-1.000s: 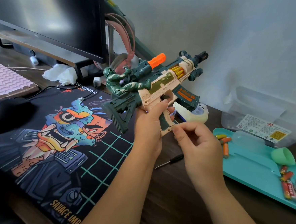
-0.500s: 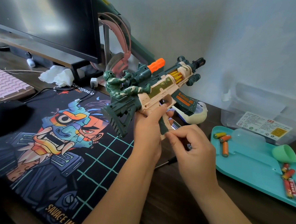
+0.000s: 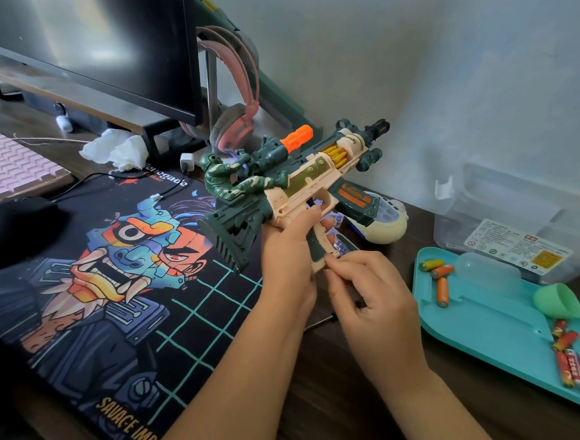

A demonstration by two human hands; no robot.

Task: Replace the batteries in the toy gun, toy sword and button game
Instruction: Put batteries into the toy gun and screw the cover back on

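Right hand (image 3: 376, 294) has moved up to the toy gun (image 3: 305, 183), pinching its grip base (image 3: 325, 256), seemingly closing it; left hand (image 3: 290, 250) clasps the grip; hold steady, press squarely.

The toy gun (image 3: 305, 183) is hard moulded plastic with a slight sheen. The desk mat (image 3: 106, 275) looks like matt printed cloth, the desk (image 3: 337, 412) dark grained wood. The tray (image 3: 501, 324) is smooth teal plastic; the tissue (image 3: 115, 152) is crumpled paper.
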